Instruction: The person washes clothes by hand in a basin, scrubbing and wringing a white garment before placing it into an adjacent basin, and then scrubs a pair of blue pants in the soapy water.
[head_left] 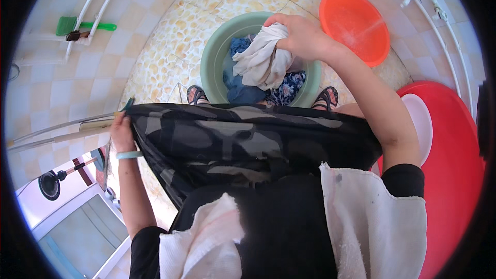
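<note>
My right hand (299,33) grips a bunched white cloth (263,62) by its upper end. The cloth hangs in folds over the green basin (209,67), its lower part down among the laundry. In the basin lie a blue garment (245,93) and a dark floral-patterned cloth (287,90). My left hand (122,133), with a pale bracelet at the wrist, is closed beside the left edge of the dark camouflage fabric (248,139) across my lap. What its fingers hold is hidden.
An orange-red basin (356,26) holding water stands at the far right. Nearer is a big red tub (454,175) with a white basin (421,124) against it. Pipes (429,10) run along the tiled wall. A green brush (85,25) rests on the left pipes. My sandalled feet (325,98) flank the green basin.
</note>
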`<state>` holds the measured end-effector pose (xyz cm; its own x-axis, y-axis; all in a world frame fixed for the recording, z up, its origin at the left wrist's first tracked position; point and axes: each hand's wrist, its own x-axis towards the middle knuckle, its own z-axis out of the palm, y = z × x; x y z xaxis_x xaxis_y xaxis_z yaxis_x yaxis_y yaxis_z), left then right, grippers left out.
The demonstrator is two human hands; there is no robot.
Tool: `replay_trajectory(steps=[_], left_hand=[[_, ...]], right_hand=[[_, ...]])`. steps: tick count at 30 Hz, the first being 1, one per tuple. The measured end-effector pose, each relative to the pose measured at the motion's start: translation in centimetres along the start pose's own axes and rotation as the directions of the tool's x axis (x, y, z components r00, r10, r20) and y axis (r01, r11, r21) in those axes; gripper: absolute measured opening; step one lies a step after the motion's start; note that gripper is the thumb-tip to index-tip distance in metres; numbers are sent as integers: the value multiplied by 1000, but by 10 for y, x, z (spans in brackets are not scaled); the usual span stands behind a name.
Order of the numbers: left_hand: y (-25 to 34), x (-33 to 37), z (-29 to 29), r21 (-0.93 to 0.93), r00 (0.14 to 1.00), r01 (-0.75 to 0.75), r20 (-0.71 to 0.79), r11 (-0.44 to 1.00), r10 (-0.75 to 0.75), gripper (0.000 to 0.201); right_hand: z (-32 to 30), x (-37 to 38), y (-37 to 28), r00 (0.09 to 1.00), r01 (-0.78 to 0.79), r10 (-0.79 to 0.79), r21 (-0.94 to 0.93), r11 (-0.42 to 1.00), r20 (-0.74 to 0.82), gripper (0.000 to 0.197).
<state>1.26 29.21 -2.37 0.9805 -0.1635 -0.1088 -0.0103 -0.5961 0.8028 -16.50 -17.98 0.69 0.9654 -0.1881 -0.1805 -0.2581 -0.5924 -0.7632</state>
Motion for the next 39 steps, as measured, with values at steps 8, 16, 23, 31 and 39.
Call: replay_trajectory(steps=[8,16,23,31,39], left_hand=[[24,25,-32,-19,775,188,617,982,-136,41],[135,-48,160,-341,-18,-593,911,730,412,41],[85,-98,262,-162,-129,-978,966,132,225,25],[158,20,292,295,336,-852,942,432,20,24],[206,58,230,499,506,-726,854,474,-124,43]], right_hand=[[11,3,10,999,-44,44,3,999,4,42],[16,1,21,974,-105,132,-151,983,182,57],[16,19,38,973,-20,86,-295,955,215,54],[28,64,12,986,49,-3,-273,961,169,48],[28,53,4,988,131,-112,-190,973,107,44]])
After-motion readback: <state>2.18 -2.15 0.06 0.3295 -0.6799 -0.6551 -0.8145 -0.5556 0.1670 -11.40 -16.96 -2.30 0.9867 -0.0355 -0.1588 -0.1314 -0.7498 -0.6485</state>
